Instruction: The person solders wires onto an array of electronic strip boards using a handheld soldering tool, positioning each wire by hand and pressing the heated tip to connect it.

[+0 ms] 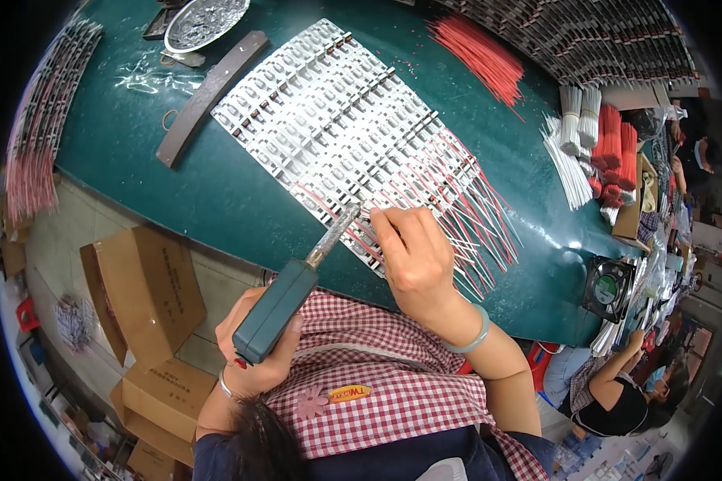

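My left hand (266, 373) is wrapped round the dark green handle of a soldering iron (278, 309). Its metal tip points up and to the right, over the near edge of a panel of white circuit boards (297, 108). Close beside that tip, the fingers of my right hand (419, 260) are pinched together at the boards; what lies between them is too small to make out. Thin red and white wires (480, 232) fan out from the panel's right part, some passing behind my right hand. The panel lies slantwise on a green tabletop (176, 188).
A dark curved bar (210, 100) and a silvery oval dish (207, 26) sit left of the panel. Loose red wires (481, 60) lie beyond it; bundled wires (610, 144) and a fan (610, 286) are at right. Cardboard boxes (156, 289) stand at left. A co-worker (614, 393) sits at lower right.
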`<action>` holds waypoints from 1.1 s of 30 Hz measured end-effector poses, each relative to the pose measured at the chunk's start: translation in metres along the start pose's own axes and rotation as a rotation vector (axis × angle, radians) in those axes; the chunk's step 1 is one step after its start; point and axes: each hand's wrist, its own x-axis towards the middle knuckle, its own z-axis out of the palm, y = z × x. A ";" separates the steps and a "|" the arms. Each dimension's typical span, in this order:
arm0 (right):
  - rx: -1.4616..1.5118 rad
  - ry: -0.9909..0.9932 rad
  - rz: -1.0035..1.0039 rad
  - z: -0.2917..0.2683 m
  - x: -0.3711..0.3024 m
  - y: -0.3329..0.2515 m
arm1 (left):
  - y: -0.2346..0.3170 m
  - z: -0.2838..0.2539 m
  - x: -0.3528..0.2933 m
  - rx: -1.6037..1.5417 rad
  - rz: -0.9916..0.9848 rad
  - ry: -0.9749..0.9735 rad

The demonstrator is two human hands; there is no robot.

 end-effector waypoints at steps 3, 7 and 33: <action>-0.017 -0.006 -0.007 0.001 0.000 -0.001 | 0.001 0.001 0.002 -0.024 -0.013 0.000; -0.033 -0.021 -0.003 0.001 0.001 -0.002 | -0.001 0.003 0.003 -0.057 -0.006 0.010; -0.020 0.028 -0.021 0.002 -0.003 -0.011 | -0.007 -0.005 -0.011 -0.005 0.024 0.040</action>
